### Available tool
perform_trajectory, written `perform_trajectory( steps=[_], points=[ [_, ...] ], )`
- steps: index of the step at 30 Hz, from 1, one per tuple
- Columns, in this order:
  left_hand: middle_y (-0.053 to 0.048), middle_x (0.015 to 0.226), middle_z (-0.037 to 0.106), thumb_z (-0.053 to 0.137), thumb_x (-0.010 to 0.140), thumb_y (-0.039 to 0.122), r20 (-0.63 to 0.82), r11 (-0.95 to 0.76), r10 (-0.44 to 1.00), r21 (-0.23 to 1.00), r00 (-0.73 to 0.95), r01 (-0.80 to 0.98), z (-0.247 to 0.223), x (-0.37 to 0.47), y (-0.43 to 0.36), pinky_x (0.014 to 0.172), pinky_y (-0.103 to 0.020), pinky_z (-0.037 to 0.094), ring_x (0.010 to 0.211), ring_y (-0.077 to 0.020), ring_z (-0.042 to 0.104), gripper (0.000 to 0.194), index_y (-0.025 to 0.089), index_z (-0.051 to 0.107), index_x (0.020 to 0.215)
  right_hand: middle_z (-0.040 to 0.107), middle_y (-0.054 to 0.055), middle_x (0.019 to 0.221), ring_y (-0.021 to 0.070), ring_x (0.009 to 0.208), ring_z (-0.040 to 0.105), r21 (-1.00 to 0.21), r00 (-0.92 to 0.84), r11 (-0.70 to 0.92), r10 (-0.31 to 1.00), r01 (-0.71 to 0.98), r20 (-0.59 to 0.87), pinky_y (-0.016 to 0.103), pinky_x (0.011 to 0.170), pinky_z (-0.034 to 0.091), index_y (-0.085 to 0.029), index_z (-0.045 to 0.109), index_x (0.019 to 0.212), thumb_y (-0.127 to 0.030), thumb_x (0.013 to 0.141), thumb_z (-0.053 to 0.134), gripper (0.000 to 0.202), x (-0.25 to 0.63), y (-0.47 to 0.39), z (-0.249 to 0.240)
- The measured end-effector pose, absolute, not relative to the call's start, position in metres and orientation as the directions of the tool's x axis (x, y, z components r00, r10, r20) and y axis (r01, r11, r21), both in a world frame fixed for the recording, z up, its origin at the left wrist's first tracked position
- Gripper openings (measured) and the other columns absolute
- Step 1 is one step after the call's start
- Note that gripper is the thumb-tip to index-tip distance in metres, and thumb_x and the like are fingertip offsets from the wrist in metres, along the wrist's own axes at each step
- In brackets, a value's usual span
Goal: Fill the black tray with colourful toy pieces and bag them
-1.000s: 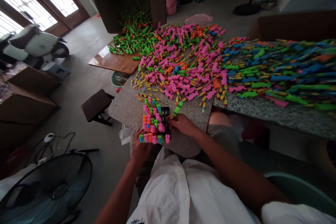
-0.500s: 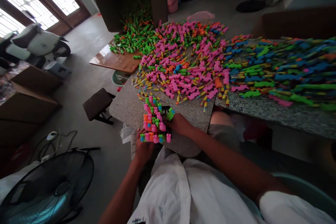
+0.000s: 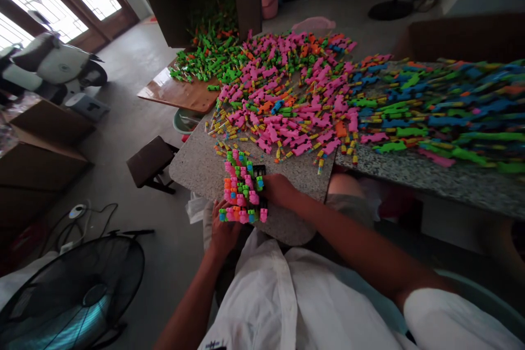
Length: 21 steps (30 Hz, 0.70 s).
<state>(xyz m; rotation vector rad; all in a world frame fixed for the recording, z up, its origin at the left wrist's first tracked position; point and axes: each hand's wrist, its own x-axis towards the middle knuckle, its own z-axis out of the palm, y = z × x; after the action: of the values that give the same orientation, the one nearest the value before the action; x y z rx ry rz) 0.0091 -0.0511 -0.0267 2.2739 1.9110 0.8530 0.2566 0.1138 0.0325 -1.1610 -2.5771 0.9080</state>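
A black rack (image 3: 259, 170) stands at the near edge of the stone-topped table, filled with rows of small plastic toy pieces (image 3: 241, 186) in pink, green, orange and blue. My left hand (image 3: 225, 234) grips the rack's near left corner, its fingers partly under the pieces. At the rack's right side, my right hand (image 3: 279, 190) is closed, with its fingertips at a small green-and-blue toy piece (image 3: 260, 182). That piece stands upright among the black slots. Some of the right fingers are hidden behind the hand.
Pink animal-shaped toys (image 3: 287, 126) with yellow ends lie heaped beyond the rack. Green ones spill from a cardboard box (image 3: 249, 0) onto a wooden board (image 3: 180, 93). Blue and green toys cover the right-hand slab (image 3: 430, 175). A stool (image 3: 151, 159) and a fan (image 3: 82, 290) stand left.
The green-and-blue piece was tilted in my right fingers and now stands upright in the rack's right side. My right hand has shifted slightly; my left hand keeps its place.
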Motion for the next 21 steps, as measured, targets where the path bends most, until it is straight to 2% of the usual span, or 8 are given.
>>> perform_trajectory(
  steps=[7, 11, 13, 16, 19, 21],
  points=[
    [-0.010, 0.139, 0.076, 0.059, 0.100, 0.035, 0.338, -0.198, 0.939, 0.385, 0.062, 0.901, -0.033, 0.006, -0.051, 0.132, -0.065, 0.037, 0.146, -0.0332, 0.058, 0.030, 0.027, 0.076, 0.123, 0.081, 0.010, 0.127, 0.0260, 0.111, 0.077, -0.563, -0.680, 0.510, 0.720, 0.651, -0.134, 0.028, 0.083, 0.047, -0.025, 0.078, 0.127, -0.033, 0.106, 0.062, 0.028, 0.251, 0.110, 0.038],
    [-0.011, 0.141, 0.075, 0.059, 0.100, 0.037, 0.335, -0.179, 0.941, 0.366, 0.051, 0.913, -0.040, 0.006, -0.047, 0.132, -0.066, 0.036, 0.146, -0.0340, 0.059, 0.030, 0.027, 0.076, 0.123, 0.083, 0.008, 0.118, 0.0226, 0.105, 0.076, -0.624, -0.653, 0.454, 0.748, 0.636, -0.121, 0.026, 0.081, 0.047, -0.023, 0.077, 0.125, -0.035, 0.104, 0.065, 0.027, 0.266, 0.117, 0.048],
    [-0.011, 0.140, 0.075, 0.060, 0.101, 0.037, 0.339, -0.187, 0.939, 0.364, 0.057, 0.912, -0.044, 0.007, -0.042, 0.133, -0.068, 0.032, 0.146, -0.0346, 0.059, 0.029, 0.027, 0.076, 0.123, 0.083, 0.008, 0.112, 0.0219, 0.101, 0.076, -0.608, -0.505, 0.340, 0.855, 0.718, -0.117, 0.027, 0.080, 0.047, -0.021, 0.078, 0.119, -0.033, 0.103, 0.065, 0.023, 0.289, 0.128, 0.051],
    [-0.012, 0.134, 0.078, 0.061, 0.100, 0.039, 0.374, -0.198, 0.926, 0.370, 0.050, 0.908, -0.050, 0.011, -0.035, 0.132, -0.070, 0.032, 0.144, -0.0362, 0.060, 0.028, 0.026, 0.077, 0.119, 0.083, 0.009, 0.108, 0.0233, 0.099, 0.075, -0.516, -0.114, 0.044, 0.988, 0.855, -0.105, 0.028, 0.082, 0.049, -0.021, 0.079, 0.112, -0.033, 0.105, 0.061, 0.024, 0.345, 0.147, 0.054],
    [-0.014, 0.129, 0.079, 0.061, 0.099, 0.041, 0.417, -0.200, 0.908, 0.372, 0.029, 0.907, -0.056, 0.015, -0.029, 0.130, -0.071, 0.034, 0.138, -0.0378, 0.064, 0.029, 0.023, 0.076, 0.117, 0.082, 0.013, 0.108, 0.0258, 0.099, 0.075, -0.424, 0.259, -0.255, 0.965, 0.869, -0.049, 0.031, 0.084, 0.050, -0.020, 0.080, 0.115, -0.037, 0.107, 0.055, 0.031, 0.416, 0.165, 0.055],
    [-0.015, 0.129, 0.079, 0.061, 0.099, 0.042, 0.439, -0.210, 0.898, 0.371, 0.028, 0.905, -0.059, 0.015, -0.027, 0.128, -0.072, 0.036, 0.137, -0.0392, 0.065, 0.029, 0.023, 0.076, 0.116, 0.082, 0.016, 0.112, 0.0279, 0.102, 0.075, -0.375, 0.419, -0.389, 0.908, 0.841, -0.005, 0.033, 0.086, 0.051, -0.018, 0.079, 0.120, -0.036, 0.109, 0.050, 0.035, 0.460, 0.173, 0.055]
  ],
)
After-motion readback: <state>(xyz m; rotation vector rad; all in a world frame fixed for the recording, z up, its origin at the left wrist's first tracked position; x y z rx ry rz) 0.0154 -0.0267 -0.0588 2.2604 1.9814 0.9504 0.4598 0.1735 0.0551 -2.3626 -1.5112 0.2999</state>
